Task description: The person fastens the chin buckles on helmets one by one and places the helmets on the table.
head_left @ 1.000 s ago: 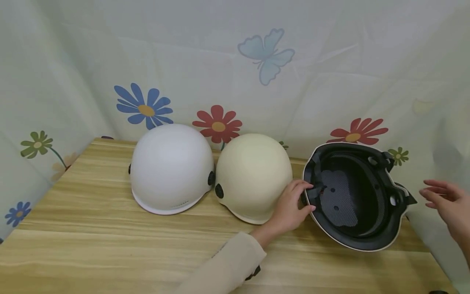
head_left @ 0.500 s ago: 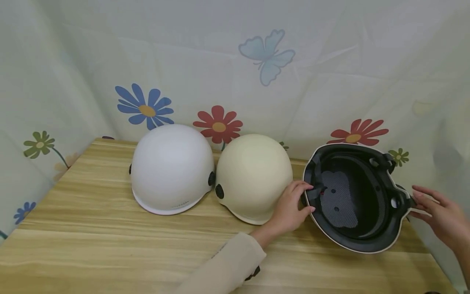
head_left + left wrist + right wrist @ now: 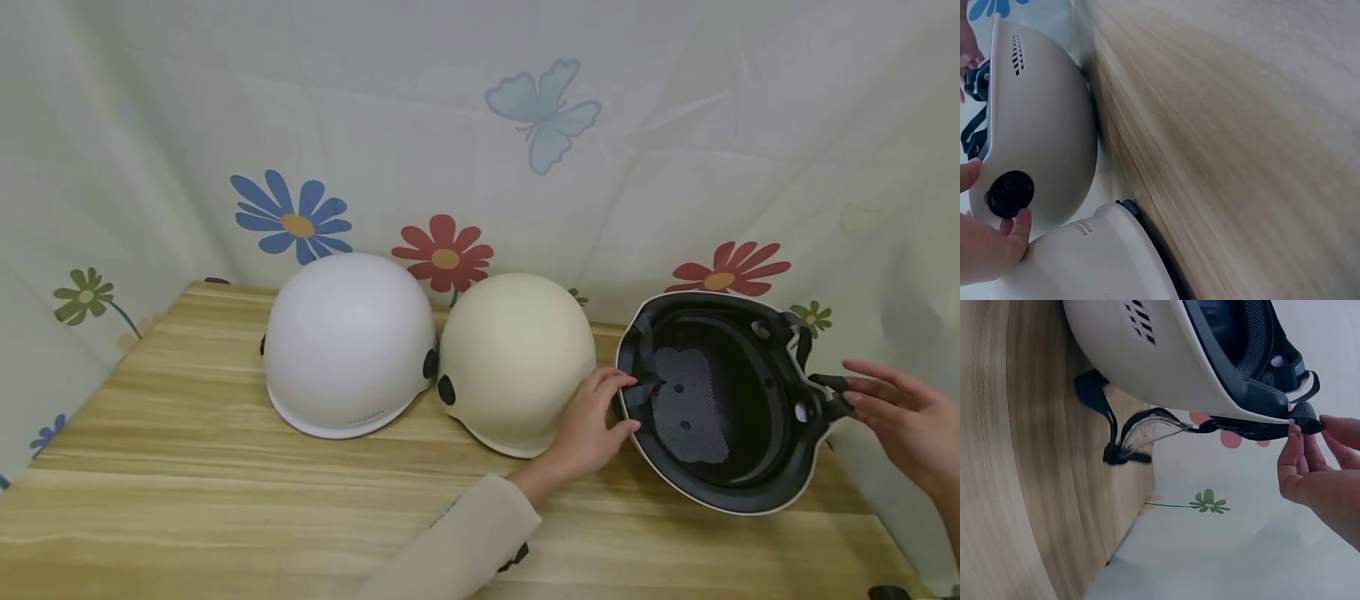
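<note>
An upturned helmet [image 3: 720, 492] lies on the right of the wooden table, its black lining facing up and toward the head camera. My left hand [image 3: 588, 429] holds its left rim; in the left wrist view the fingers rest by a round black disc [image 3: 1010, 194] on the pale shell. At the opposite edge my right hand [image 3: 907, 425] pinches a black ribbed piece [image 3: 1305, 417] on the rim between thumb and fingers. Black straps [image 3: 1132, 434] hang below the shell in the right wrist view. A cream helmet [image 3: 517, 358] stands dome up, close beside my left hand.
Farther left a white helmet [image 3: 348, 342] sits dome up against the cream one. Behind the table [image 3: 225, 500] hangs a pale curtain [image 3: 375, 108] printed with flowers and a butterfly. A small dark object [image 3: 888, 592] shows at the bottom right.
My right hand has come in from the right and taken hold of the black piece on the helmet's rim. My left hand and all the helmets stay nearly where they were.
</note>
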`<action>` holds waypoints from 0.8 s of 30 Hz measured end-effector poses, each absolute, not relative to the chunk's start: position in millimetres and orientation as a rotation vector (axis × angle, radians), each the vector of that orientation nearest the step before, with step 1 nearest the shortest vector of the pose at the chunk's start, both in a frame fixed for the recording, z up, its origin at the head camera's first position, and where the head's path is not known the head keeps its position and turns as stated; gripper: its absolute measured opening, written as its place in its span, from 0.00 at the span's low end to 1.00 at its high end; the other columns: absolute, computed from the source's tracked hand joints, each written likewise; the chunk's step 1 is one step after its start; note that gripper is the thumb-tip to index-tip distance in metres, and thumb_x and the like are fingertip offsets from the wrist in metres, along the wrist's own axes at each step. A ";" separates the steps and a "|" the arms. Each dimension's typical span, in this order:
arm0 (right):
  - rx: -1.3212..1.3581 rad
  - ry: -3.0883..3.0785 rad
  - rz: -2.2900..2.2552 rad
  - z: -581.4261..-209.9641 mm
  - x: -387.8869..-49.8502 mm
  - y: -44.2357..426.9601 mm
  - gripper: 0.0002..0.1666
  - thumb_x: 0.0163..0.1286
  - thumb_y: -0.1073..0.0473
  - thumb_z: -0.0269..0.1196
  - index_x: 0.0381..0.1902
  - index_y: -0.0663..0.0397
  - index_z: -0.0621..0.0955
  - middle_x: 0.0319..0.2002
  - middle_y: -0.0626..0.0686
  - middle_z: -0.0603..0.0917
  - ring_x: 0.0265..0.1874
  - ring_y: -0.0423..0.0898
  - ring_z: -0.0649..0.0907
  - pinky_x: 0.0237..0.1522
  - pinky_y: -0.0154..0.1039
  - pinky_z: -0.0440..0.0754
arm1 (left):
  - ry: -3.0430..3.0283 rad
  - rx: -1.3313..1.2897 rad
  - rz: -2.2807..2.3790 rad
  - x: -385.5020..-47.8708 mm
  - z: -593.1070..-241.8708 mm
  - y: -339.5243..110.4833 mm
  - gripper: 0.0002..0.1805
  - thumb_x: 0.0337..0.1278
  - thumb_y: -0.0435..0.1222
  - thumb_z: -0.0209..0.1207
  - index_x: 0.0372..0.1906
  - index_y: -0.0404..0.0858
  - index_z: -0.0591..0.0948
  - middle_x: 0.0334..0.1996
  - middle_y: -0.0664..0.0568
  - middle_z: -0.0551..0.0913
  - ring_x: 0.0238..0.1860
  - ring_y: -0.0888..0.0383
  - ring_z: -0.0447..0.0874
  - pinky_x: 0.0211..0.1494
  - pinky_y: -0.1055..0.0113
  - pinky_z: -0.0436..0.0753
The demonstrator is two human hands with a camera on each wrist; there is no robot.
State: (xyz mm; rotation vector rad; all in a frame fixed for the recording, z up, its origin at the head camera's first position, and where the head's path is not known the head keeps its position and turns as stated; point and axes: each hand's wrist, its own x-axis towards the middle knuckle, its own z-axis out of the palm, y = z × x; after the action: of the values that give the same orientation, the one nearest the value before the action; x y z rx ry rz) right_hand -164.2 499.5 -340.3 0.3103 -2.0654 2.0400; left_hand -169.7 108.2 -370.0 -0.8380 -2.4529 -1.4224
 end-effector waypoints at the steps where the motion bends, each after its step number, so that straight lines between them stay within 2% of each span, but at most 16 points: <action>1: 0.321 -2.055 2.056 -332.3 -159.6 488.5 0.23 0.65 0.77 0.49 0.57 0.61 0.74 0.39 0.50 0.83 0.35 0.40 0.82 0.33 0.27 0.77 | -2.456 -0.839 -1.421 -169.6 -370.3 108.1 0.25 0.51 0.36 0.64 0.56 0.38 0.73 0.57 0.50 0.68 0.59 0.58 0.65 0.62 0.73 0.62; 3: 0.344 -2.055 2.031 -321.0 -152.4 470.6 0.23 0.65 0.78 0.49 0.56 0.61 0.74 0.38 0.50 0.83 0.35 0.38 0.81 0.34 0.25 0.75 | -2.467 -0.835 -1.418 -169.2 -370.8 108.0 0.25 0.51 0.37 0.64 0.56 0.39 0.73 0.57 0.50 0.68 0.59 0.58 0.65 0.62 0.73 0.62; 7: 0.426 -2.057 1.985 -308.0 -145.4 450.0 0.25 0.64 0.79 0.49 0.59 0.62 0.71 0.43 0.49 0.80 0.36 0.38 0.78 0.38 0.23 0.74 | -2.474 -0.825 -1.418 -169.1 -371.3 108.4 0.25 0.51 0.38 0.64 0.56 0.40 0.73 0.57 0.50 0.68 0.59 0.57 0.65 0.61 0.72 0.63; 13: 0.645 -2.008 2.009 -293.2 -145.4 430.7 0.30 0.63 0.84 0.42 0.64 0.71 0.60 0.52 0.53 0.77 0.45 0.42 0.78 0.45 0.25 0.73 | -2.453 -0.839 -1.405 -169.4 -372.9 108.6 0.25 0.51 0.39 0.64 0.55 0.39 0.74 0.55 0.50 0.70 0.57 0.58 0.67 0.60 0.73 0.64; 19: 0.649 -2.031 1.931 -279.7 -139.7 412.5 0.30 0.64 0.84 0.40 0.65 0.71 0.59 0.45 0.52 0.82 0.48 0.41 0.78 0.50 0.25 0.66 | -2.437 -0.846 -1.416 -170.5 -374.5 108.9 0.24 0.51 0.39 0.64 0.55 0.38 0.74 0.54 0.49 0.70 0.57 0.58 0.68 0.60 0.73 0.65; 21: 0.611 -2.078 1.897 -277.3 -136.8 409.6 0.31 0.64 0.84 0.41 0.65 0.68 0.60 0.44 0.51 0.82 0.47 0.40 0.79 0.51 0.24 0.65 | -2.438 -0.841 -1.407 -170.9 -374.3 109.0 0.24 0.51 0.39 0.64 0.55 0.38 0.74 0.54 0.49 0.70 0.57 0.57 0.68 0.60 0.73 0.65; 24: 0.529 -2.201 1.787 -277.6 -132.2 404.7 0.34 0.63 0.83 0.45 0.66 0.61 0.61 0.43 0.48 0.81 0.43 0.37 0.79 0.48 0.21 0.69 | -2.447 -0.837 -1.404 -171.1 -374.3 108.7 0.24 0.52 0.39 0.63 0.55 0.38 0.74 0.54 0.49 0.70 0.57 0.57 0.68 0.60 0.72 0.65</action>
State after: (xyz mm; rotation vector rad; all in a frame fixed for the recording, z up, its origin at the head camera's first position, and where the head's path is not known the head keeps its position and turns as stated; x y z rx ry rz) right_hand -132.2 404.7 -277.6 0.5287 -2.2007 1.7872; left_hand -171.1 108.7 -374.3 -0.8374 -2.4468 -1.4038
